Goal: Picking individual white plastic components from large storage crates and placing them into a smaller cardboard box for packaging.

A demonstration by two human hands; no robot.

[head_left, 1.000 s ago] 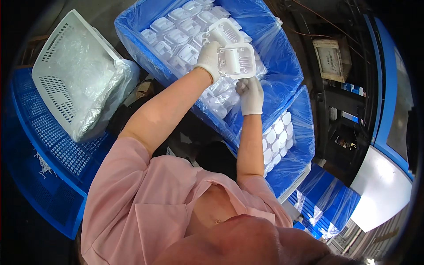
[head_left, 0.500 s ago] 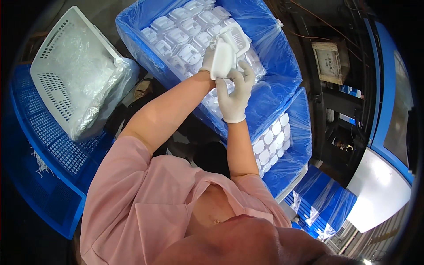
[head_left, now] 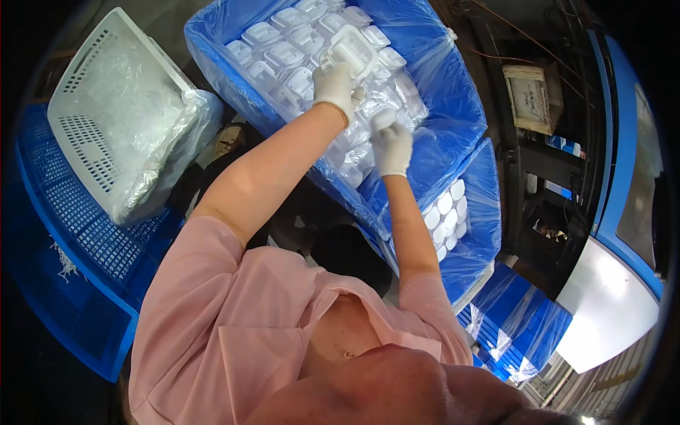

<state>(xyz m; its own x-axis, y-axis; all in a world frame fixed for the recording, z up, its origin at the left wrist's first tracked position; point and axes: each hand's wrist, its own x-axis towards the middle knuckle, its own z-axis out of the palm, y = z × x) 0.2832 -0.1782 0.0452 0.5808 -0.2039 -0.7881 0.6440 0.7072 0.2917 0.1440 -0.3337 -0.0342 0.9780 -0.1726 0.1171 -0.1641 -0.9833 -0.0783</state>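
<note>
My left hand (head_left: 333, 88), in a whitish glove, is closed on a white plastic part (head_left: 355, 51) with a raised rim and a shallow recessed middle. The part is held above a blue crate (head_left: 453, 78) lined with clear film. Lower and to the right, my gloved right hand (head_left: 394, 147) is curled and blurred. A small white plastic piece (head_left: 383, 119) shows at its fingertips, its shape smeared. Rows of similar white parts (head_left: 285, 57) lie in the crate under both hands, with crumpled clear plastic (head_left: 354, 157) on its near side.
A second film-lined blue crate (head_left: 485, 191) holds rounded white pieces (head_left: 445, 212). At left, a white perforated basket (head_left: 85, 134) with clear plastic in it rests on blue mesh crates (head_left: 71, 205). A wooden box (head_left: 528, 99) and a blue-framed machine (head_left: 609, 184) stand at right.
My hands have moved apart. The right one has dropped down and to the right with a white piece; the left has lowered slightly toward me and to the left, keeping hold of its part.
</note>
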